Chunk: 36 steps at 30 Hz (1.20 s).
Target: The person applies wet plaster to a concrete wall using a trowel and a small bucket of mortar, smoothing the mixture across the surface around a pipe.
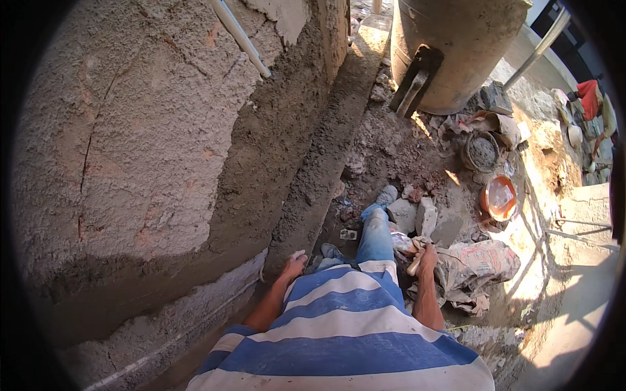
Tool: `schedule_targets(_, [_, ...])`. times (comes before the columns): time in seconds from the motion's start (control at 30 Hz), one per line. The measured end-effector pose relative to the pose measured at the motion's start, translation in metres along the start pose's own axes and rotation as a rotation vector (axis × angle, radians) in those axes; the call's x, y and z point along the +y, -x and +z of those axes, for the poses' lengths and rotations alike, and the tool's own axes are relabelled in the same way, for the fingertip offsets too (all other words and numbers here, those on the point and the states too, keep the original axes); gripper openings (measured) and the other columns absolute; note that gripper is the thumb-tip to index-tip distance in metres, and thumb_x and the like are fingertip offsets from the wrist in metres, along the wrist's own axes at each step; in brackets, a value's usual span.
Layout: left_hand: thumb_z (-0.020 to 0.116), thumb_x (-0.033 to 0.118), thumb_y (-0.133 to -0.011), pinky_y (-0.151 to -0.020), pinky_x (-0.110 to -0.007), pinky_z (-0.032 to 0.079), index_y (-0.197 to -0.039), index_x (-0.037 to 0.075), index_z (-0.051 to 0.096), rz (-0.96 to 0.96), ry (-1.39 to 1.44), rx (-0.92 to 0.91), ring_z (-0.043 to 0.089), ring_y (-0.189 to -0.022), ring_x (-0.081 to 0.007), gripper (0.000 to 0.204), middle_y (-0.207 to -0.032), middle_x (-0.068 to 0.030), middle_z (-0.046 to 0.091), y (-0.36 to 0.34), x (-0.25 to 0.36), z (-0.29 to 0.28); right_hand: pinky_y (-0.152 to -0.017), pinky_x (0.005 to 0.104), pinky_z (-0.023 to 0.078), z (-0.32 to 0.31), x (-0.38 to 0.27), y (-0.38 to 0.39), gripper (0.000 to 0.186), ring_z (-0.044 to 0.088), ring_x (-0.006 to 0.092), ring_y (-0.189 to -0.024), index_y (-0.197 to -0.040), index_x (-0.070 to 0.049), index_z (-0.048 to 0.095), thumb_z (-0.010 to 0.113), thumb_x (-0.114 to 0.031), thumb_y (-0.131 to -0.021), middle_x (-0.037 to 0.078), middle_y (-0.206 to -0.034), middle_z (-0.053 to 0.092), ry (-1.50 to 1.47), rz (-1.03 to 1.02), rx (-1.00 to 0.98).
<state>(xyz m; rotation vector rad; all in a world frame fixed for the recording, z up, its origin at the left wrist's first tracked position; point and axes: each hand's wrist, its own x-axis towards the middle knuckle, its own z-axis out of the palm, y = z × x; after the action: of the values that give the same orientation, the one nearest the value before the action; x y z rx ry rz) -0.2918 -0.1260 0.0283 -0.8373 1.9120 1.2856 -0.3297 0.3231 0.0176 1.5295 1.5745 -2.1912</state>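
My left hand (pixel 293 266) is at the near end of a mortar-covered ledge (pixel 313 182) along the wall's base, its fingers curled; what they hold, if anything, I cannot make out. My right hand (pixel 425 259) grips a pale wooden handle (pixel 413 266) of a tool whose other end I cannot make out. It is beside crumpled cement sacks (pixel 477 264). The wall (pixel 137 130) on the left has rough grey plaster, with a darker band of fresh-looking mortar.
A large cylindrical tank (pixel 456 45) stands ahead. A grey mortar bucket (pixel 480 152) and an orange basin (pixel 499 197) lie among rubble (pixel 412 216) to the right. A person in red (pixel 587 98) is at far right. A white pipe (pixel 238 36) juts from the wall.
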Motion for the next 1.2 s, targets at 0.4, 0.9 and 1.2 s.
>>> schedule_targets(0.4, [0.048,0.007,-0.089,-0.090,-0.040,0.043,-0.118,-0.003,0.050,1.209,-0.736,1.856,0.049,-0.107,-0.0313,0.031,-0.119,-0.0207,0.051,0.117,0.469,-0.140,-0.081,0.0379,0.047,-0.029,-0.294,-0.335,0.058,0.060,0.0338,-0.094,-0.115,0.009,0.051,0.050,-0.043,-0.088,0.025,-0.112,0.056,0.865,-0.399,0.988])
schedule_targets(0.9, [0.034,0.062,-0.086,-0.103,-0.062,0.008,-0.136,0.009,0.036,0.399,-0.937,2.569,0.010,-0.133,-0.0454,0.073,-0.146,-0.0157,0.021,0.130,0.518,-0.207,-0.077,0.0430,0.045,-0.013,-0.367,-0.518,0.052,0.058,0.0394,-0.091,-0.131,-0.004,0.041,0.049,-0.033,-0.089,0.030,-0.104,0.056,1.435,-1.068,0.487])
schedule_targets(1.2, [0.027,0.078,-0.076,-0.100,-0.066,0.004,-0.133,0.001,0.037,0.563,-0.815,2.463,0.002,-0.132,-0.0492,0.096,-0.143,-0.0298,0.015,0.104,0.534,-0.193,-0.045,0.0278,0.037,0.043,-0.346,-0.432,0.053,0.045,0.0118,-0.050,-0.121,0.005,0.046,0.050,-0.036,-0.088,0.003,-0.057,0.047,0.928,-0.516,0.086])
